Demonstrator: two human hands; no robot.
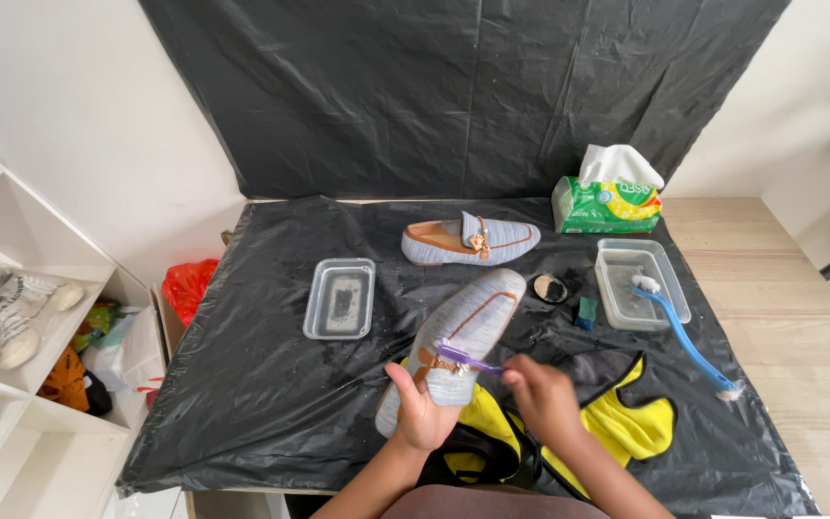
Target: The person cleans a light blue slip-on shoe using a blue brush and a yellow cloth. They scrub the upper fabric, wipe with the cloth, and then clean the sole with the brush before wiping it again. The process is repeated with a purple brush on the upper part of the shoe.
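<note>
- Currently, a grey loafer (461, 338) is being held sole-down over the black plastic sheet (271, 384), clasped from beneath by the left hand (419, 411).
- A purple toothbrush (466, 358) is being pinched in the right hand (542, 394); scrubbing is judged underway, and short, steady strokes are being called for next.

Your left hand (422, 408) grips a grey striped loafer with tan trim (463, 332); your right hand (542, 394) presses a purple toothbrush (468, 358) against it, above the near yellow cloth (626, 423).
</note>
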